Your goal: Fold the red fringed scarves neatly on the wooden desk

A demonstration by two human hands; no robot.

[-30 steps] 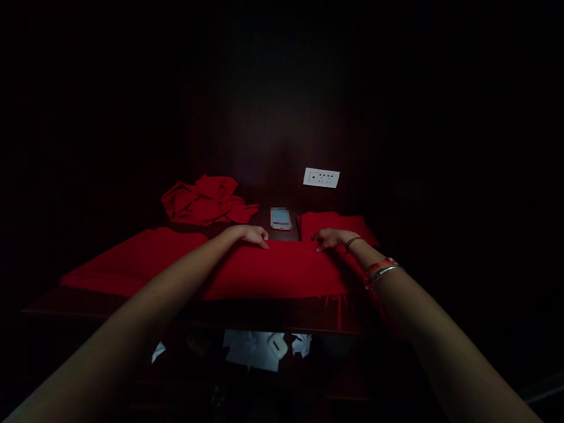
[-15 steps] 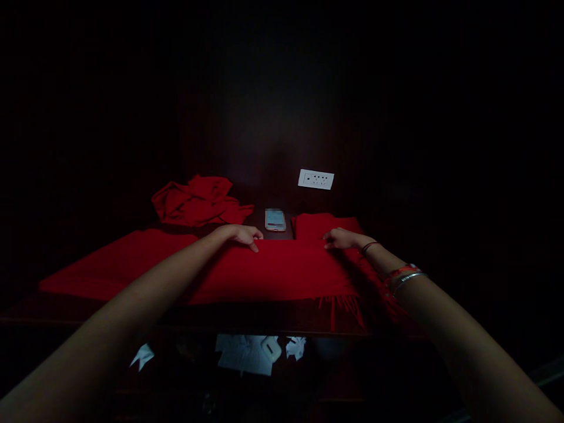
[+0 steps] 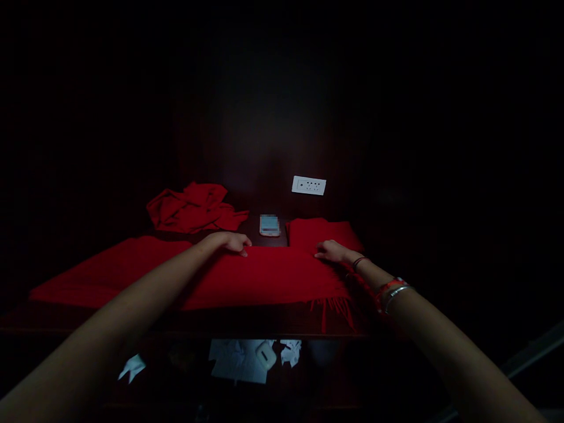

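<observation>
Scarf (image 3: 273, 279) already lying flat, we are pinching its far edge with left hand (image 3: 235, 242) and right hand (image 3: 333, 251); another cloth (image 3: 194, 207) is lying crumpled.

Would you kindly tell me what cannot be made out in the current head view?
All in the head view:
Contents of the phone screen: blurred by pixelation.
Red cloth beneath the left forearm: hidden by that arm.
Grip of the right hand: too small and dim.
Any writing on the white sheet: too small, dark.
</observation>
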